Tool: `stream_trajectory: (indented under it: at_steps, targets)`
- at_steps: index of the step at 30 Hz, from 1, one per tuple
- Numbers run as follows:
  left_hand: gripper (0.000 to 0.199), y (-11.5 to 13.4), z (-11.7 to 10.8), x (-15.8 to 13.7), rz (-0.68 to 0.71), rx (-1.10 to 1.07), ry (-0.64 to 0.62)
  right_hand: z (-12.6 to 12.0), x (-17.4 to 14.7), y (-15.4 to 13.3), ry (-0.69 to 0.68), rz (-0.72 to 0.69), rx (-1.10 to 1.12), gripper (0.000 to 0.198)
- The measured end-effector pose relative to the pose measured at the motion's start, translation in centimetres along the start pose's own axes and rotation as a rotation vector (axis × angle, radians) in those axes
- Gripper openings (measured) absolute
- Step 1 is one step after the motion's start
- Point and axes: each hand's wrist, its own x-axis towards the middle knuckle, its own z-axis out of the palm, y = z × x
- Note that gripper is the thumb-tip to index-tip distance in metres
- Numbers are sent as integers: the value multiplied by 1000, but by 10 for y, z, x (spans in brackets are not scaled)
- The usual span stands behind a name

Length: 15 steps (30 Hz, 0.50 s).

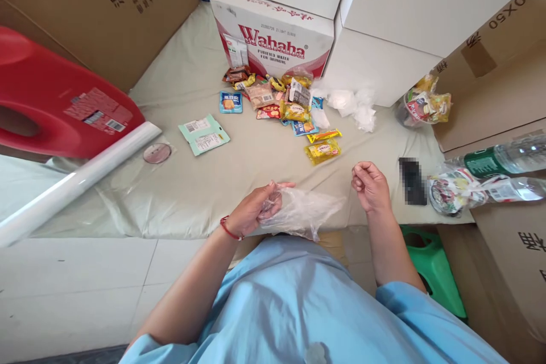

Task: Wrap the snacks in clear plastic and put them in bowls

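Note:
A thin clear plastic bag hangs from my left hand, whose fingers are closed around its gathered left end. The bag lies limp over the table's front edge, just above my lap. To the right, apart from the bag, my right hand is raised with thumb and fingers pressed together; whatever is in that pinch, if anything, is too small to see. Beyond my hands lies a pile of small wrapped snacks. Nearest to my right hand is a yellow snack packet. A pale green packet lies farther left.
Behind the snacks stands a Wahaha water carton. Crumpled clear bags lie beside the pile. At right are a tub of snacks, a blurred-out black object and bottles. A red jug and film roll occupy the left.

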Motion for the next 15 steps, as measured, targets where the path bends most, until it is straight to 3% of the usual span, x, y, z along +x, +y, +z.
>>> stream_trajectory:
  at_steps: [3, 5, 8, 11, 12, 15]
  targets:
    - [70, 4, 5, -1, 44, 22, 63, 2, -5, -1, 60, -132, -43, 32]
    - [76, 5, 9, 0, 56, 40, 95, 10, -14, -1, -24, -178, -115, 28]
    - [83, 5, 14, 0, 62, 53, 99, 25, -23, -4, -305, -255, -336, 27]
    - [85, 5, 13, -3, 56, 19, 120, 38, -21, -5, -624, -313, -541, 62]
    - [85, 5, 11, -4, 53, 5, 132, 40, -18, -4, -684, -324, -583, 61]
    - [81, 3, 3, -7, 27, -1, 147, 44, -6, 0, -676, -344, -644, 24]
